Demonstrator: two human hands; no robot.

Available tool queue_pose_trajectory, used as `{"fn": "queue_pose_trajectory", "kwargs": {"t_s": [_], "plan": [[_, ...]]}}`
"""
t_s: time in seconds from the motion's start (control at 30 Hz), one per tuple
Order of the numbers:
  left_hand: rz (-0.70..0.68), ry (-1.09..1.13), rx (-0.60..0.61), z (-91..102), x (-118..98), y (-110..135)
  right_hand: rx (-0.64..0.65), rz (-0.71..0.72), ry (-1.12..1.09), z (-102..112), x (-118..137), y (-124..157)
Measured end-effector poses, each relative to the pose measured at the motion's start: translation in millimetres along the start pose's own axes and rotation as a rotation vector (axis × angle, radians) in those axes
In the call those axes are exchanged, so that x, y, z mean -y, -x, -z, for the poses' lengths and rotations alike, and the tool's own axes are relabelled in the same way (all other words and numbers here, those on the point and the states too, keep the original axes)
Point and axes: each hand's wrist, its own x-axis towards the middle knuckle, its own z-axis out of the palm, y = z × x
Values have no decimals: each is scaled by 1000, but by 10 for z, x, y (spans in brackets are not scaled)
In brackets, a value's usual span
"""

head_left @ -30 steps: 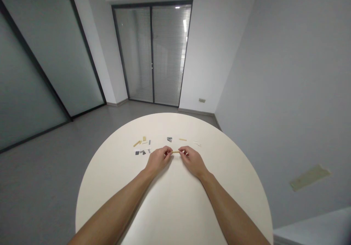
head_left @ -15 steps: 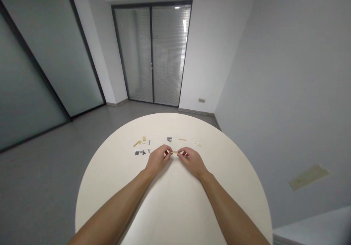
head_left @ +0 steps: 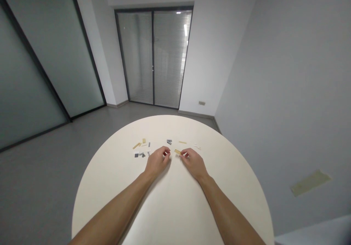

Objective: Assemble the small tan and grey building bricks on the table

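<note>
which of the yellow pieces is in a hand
The yellow piece pinched in the right hand; the other yellow pieces lie on the table.

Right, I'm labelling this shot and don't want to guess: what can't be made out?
All in the head view:
Held yellow piece: its gripped end, hidden by the right hand.
White pieces: exact shapes, too small and pale against the table.
Table's near edge: cut off by picture's bottom.
Beyond the door: obscured by blinds.
</note>
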Motion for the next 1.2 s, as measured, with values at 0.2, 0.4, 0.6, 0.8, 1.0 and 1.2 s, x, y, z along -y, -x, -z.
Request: {"fn": "queue_pose_trajectory", "kwargs": {"t_s": [0.2,0.4,0.6,0.8,1.0,1.2], "plan": [[-77,-44,19,-64,74,5,-113,-85,48,-21,-128,-19],[-224,-59,92,-125,124,18,-104,-17,234,-10,-164,-35],[-245,-99,108,-123,103,39,15,36,453,-10,-120,-70],[-245,-106,104,-107,79,39,87,-5,609,-16,-30,-114],[-247,-118,105,-101,69,40,144,-44,691,-8,-19,-166],[-249,-125,101,-111,72,40,160,-79,747,-60,-41,-196]]}}
